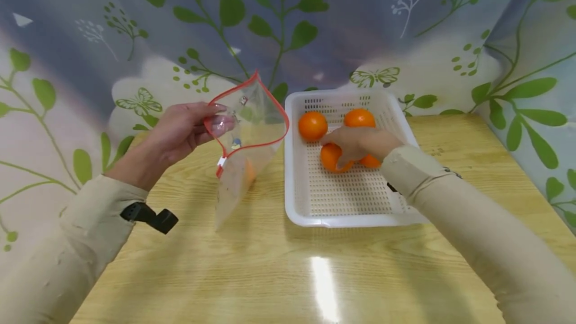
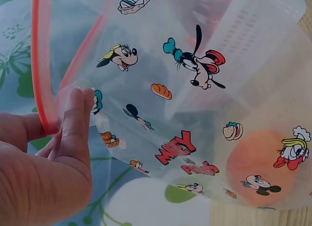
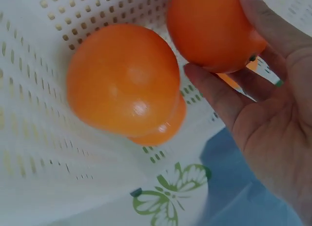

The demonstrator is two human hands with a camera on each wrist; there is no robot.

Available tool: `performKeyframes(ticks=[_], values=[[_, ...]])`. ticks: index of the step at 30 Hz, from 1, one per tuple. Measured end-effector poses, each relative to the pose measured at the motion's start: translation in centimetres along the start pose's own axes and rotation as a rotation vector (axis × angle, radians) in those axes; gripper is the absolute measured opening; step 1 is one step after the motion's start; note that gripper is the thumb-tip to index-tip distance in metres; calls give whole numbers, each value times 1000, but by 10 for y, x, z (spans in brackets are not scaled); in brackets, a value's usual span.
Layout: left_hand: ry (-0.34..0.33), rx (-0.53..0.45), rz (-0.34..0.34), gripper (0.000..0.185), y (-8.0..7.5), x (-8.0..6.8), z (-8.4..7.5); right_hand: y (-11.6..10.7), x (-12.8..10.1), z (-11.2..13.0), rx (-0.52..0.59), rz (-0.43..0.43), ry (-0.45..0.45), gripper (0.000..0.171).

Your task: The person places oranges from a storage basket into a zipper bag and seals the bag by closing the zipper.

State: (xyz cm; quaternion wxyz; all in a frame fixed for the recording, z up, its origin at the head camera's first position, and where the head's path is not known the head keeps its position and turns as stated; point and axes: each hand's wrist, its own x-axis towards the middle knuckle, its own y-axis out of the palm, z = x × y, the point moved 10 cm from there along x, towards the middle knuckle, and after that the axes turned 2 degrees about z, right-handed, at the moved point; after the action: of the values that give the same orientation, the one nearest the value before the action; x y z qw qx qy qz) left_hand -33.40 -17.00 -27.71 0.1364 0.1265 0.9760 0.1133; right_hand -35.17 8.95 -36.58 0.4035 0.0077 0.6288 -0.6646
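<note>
Four oranges sit in the white perforated basket (image 1: 315, 199) on the wooden desk (image 1: 279, 274), and one more shows as an orange blur through the clear zip bag (image 1: 245, 134) at about 9 o'clock from the basket. The left hand (image 1: 177, 131) holds that bag up above the desk, its grip clamped on the red-edged rim: the left wrist view shows the thumb (image 2: 75, 123) and fingers pinching the red strip (image 2: 41, 65), with cartoon prints across the plastic and the orange inside (image 2: 256, 162) low in the bag at 4 o'clock. The bag's mouth gapes open, its lower corner hanging just above the desk. The right hand (image 1: 360, 144) reaches into the basket, its grip curled over one orange (image 1: 332, 156); the right wrist view shows the fingers (image 3: 219, 96) cupping that fruit (image 3: 212, 28). A second orange (image 1: 369, 160) lies just beside the hand, partly hidden under it. Two others rest toward the basket's far wall, one at 11 o'clock (image 1: 312, 125) and one at 12 o'clock (image 1: 359, 117) from the hand. A leaf-printed cloth (image 1: 288, 24) hangs behind the desk.
</note>
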Motion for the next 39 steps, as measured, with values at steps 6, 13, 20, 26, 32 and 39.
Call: performKeyframes(ticks=[6, 13, 20, 26, 32, 39], values=[[8, -30, 5, 16, 0, 1, 2, -19, -18, 9, 85, -92, -60, 72], [1, -2, -2, 15, 0, 1, 1, -48, -46, 15, 164, -234, -148, 70], [1, -6, 26, 15, 5, 3, 1, -82, -76, 18, 224, -385, -205, 66], [1, 1, 11, 16, 5, 2, 0, -113, -92, 40, 353, -555, -334, 68], [6, -5, 19, 21, 7, 1, -2, -133, -107, 71, 467, -755, -448, 70], [-3, 12, 31, 18, 13, 2, -1, -132, -106, 120, 278, -798, -566, 71]])
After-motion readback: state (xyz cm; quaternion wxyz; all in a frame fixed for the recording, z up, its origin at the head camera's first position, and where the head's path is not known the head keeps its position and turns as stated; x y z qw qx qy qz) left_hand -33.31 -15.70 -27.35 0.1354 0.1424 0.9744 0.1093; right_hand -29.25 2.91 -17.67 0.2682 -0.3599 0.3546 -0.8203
